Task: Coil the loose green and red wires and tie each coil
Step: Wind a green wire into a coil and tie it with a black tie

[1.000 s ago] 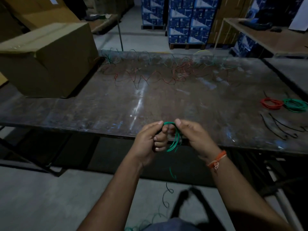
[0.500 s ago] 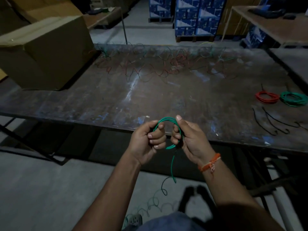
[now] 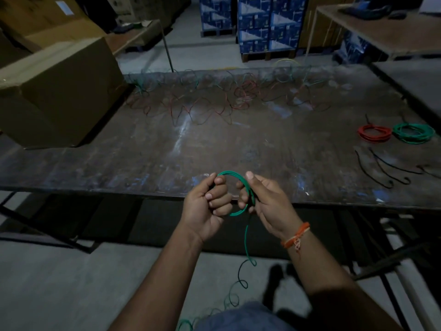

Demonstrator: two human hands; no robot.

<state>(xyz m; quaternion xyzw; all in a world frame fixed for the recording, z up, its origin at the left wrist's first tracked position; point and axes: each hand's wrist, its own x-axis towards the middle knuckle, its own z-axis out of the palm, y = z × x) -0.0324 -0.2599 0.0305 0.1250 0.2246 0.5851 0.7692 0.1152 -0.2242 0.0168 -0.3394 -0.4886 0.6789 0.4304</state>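
Observation:
A small green wire coil [image 3: 232, 174] hangs between both hands just in front of the table's near edge. My left hand [image 3: 207, 201] grips its left side with curled fingers. My right hand [image 3: 265, 199] pinches its right side between thumb and fingers. The wire's loose green tail [image 3: 246, 240] drops from the coil and curls down toward the floor. A tangle of loose red and green wires [image 3: 214, 101] lies along the far side of the table. A finished red coil [image 3: 374, 133] and a finished green coil [image 3: 414, 132] lie at the right.
A large cardboard box [image 3: 57, 91] stands on the left of the dark metal table [image 3: 167, 149]. Several black ties [image 3: 386, 168] lie near the right front edge. Stacked blue cartons [image 3: 257, 22] and another table [image 3: 386, 32] stand behind.
The coil has opened into a wider, rounder loop between the hands. More of the tail hangs below the right hand. The view has shifted slightly.

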